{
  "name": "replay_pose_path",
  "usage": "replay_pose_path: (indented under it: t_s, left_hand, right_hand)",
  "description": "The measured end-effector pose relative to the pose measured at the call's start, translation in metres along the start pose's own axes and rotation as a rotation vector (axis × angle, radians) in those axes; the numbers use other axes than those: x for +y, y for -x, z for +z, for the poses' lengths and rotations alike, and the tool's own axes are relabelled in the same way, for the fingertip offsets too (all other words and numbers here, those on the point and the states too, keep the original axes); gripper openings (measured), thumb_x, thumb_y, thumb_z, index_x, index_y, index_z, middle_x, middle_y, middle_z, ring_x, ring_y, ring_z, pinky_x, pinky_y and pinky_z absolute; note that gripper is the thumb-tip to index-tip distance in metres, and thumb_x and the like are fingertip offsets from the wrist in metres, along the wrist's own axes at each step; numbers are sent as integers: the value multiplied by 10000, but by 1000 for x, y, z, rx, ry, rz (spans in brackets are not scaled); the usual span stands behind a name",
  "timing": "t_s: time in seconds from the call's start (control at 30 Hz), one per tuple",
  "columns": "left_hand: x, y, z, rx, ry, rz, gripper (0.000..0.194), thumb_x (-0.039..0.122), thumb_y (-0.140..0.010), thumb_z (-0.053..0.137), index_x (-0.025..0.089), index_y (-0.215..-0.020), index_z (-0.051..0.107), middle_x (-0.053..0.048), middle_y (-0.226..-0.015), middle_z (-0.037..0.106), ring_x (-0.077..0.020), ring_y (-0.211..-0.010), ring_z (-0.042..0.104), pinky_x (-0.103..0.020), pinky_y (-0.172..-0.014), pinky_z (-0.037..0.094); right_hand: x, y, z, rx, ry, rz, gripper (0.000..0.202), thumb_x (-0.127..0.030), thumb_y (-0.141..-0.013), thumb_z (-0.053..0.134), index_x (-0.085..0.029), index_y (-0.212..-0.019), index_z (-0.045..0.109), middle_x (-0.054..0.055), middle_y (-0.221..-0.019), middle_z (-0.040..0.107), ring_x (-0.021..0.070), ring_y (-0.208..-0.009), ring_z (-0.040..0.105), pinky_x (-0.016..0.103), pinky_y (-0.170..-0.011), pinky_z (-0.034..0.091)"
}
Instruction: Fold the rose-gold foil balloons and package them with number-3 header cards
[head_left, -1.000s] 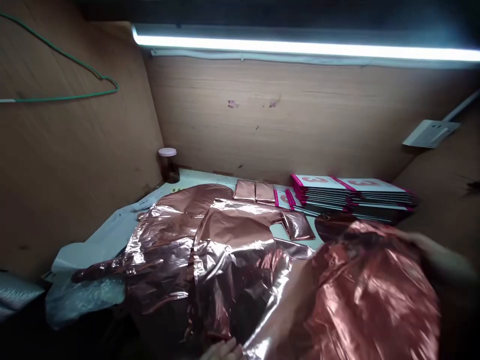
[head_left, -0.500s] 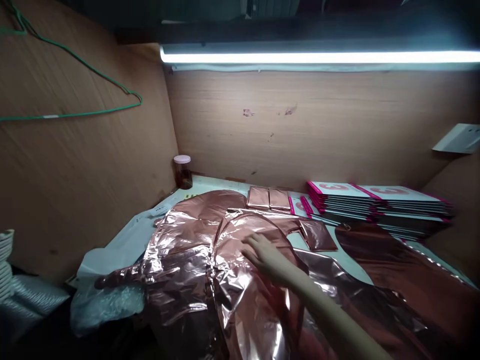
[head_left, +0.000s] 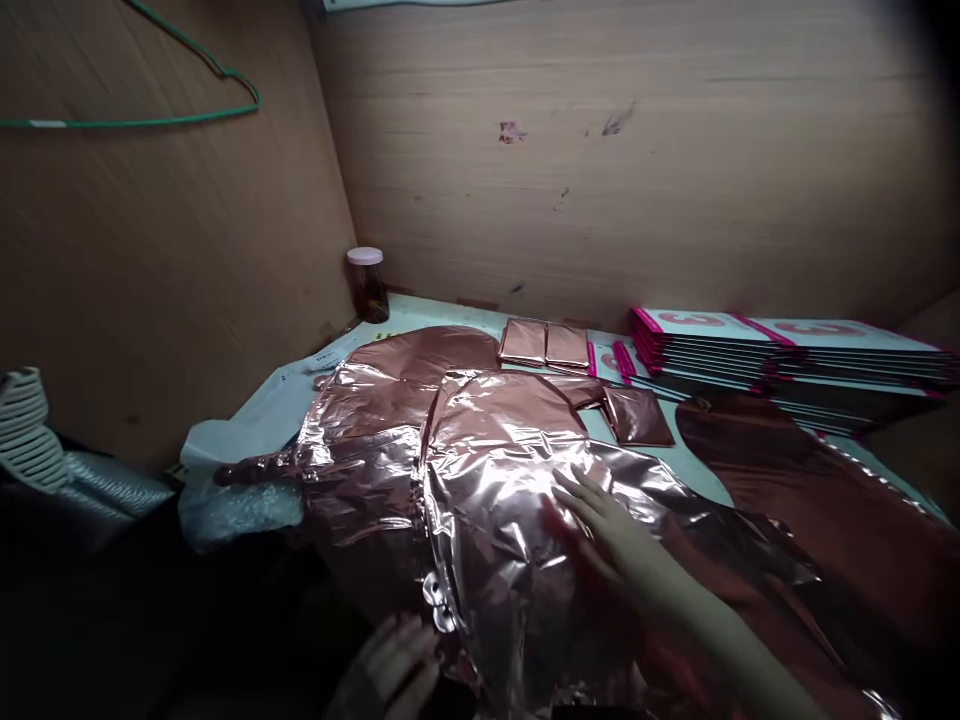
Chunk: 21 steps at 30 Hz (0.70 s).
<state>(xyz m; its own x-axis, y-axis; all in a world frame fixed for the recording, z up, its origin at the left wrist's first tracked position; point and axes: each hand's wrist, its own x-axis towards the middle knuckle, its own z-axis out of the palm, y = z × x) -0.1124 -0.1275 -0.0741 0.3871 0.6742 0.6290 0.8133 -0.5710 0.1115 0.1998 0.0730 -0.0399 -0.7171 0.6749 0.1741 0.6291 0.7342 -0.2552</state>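
A large, uninflated rose-gold foil balloon (head_left: 510, 410) lies spread flat in front of me, shiny and creased. My right hand (head_left: 611, 530) rests on its right part with the fingers stretched out. Low in the picture, my left hand (head_left: 394, 668) is close to the balloon's near left edge; it is dim and blurred, and its grip cannot be made out. Small silvery round pieces (head_left: 437, 603) show on the foil just above that hand. Another foil sheet (head_left: 405, 365) lies beneath and to the left.
Folded foil packets (head_left: 544, 343) lie at the back, with one more packet (head_left: 637, 415) nearer. Stacked pink-edged cards (head_left: 705, 350) stand at the right. Dark copper foil (head_left: 795, 480) covers the right side. A lidded jar (head_left: 367, 285) stands in the back corner; a green hanger (head_left: 165, 121) hangs left.
My view has tilted down. My right hand has slid nearer and to the right over the foil, whose upper part now lies flatter. My left hand has come into view at the bottom.
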Motion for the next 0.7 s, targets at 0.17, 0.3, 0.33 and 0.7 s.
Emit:
replay_pose_path:
  t_s: [0.17, 0.3, 0.33, 0.7]
  left_hand:
    - [-52, -63, -17, -415, 27, -6, 831, 68, -754, 514, 192, -1533, 253, -95, -1561, 368, -288, -1452, 306, -486, -1173, 306]
    - [-79, -101, -21, -667, 260, -42, 1065, 377, -642, 785, 267, -1541, 225, -119, -1586, 305, -360, -1427, 328, -554, -1166, 259]
    - [-84, -105, -18, -663, 319, -66, 1079, 411, -599, 817, 267, -1524, 282, -130, -1556, 358, -364, -1401, 363, -548, -1159, 271]
    - [-111, -141, 44, -374, 772, -818, 376, 474, -861, 525, 138, -884, 691, -64, -866, 735, -263, -855, 651, -317, -760, 485]
  right_hand:
    - [5, 34, -10, 60, 92, -262, 599, -60, -940, 410, -244, -1508, 356, 77, -1485, 466, 262, -1404, 389, 483, -1117, 419]
    - [0, 27, -5, 23, -108, -298, 476, -107, -980, 370, -252, -1410, 512, 76, -1411, 553, 243, -1355, 463, 448, -1095, 443]
    - [1, 24, -4, 10, -215, -253, 443, -143, -984, 370, -258, -1368, 557, 74, -1377, 587, 241, -1327, 499, 437, -1069, 466]
    - [37, -32, 1, 56, -715, 535, 498, -680, -821, 427, -207, -690, 513, 1, -611, 562, 171, -597, 557, 278, -575, 438]
